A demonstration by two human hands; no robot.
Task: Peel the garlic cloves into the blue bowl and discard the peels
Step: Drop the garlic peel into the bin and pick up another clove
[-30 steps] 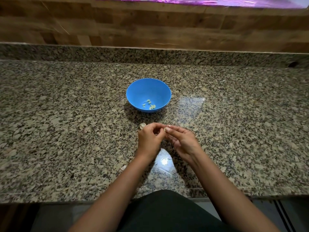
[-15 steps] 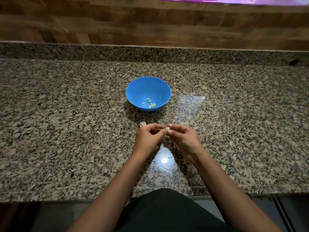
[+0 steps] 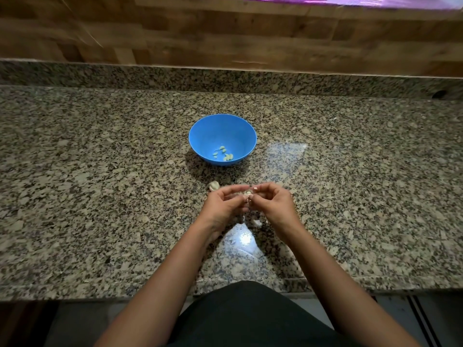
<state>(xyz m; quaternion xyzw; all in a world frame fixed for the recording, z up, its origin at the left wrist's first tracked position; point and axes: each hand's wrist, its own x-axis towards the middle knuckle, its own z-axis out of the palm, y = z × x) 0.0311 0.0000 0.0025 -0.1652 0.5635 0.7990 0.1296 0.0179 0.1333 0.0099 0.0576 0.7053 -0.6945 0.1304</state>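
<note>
The blue bowl [image 3: 200,139] stands on the granite counter with several peeled garlic cloves [image 3: 224,154] at its bottom. Just in front of it, my left hand [image 3: 224,205] and my right hand [image 3: 274,204] meet fingertip to fingertip over the counter. Between them they pinch a small garlic clove [image 3: 248,193], and a bit of white peel [image 3: 255,188] sticks up at my right fingertips. An unpeeled garlic piece [image 3: 214,185] lies on the counter beside my left hand. White peel scraps [image 3: 257,222] lie on the counter under my hands.
The granite counter [image 3: 100,184] runs wide to both sides, with a raised granite lip and a wooden wall behind it. Its front edge is close to my body. A bright light reflection lies between my wrists.
Both hands stay together in front of the bowl, working the clove. A bit of peel now stands up at my right fingertips, and scraps show on the counter below.
</note>
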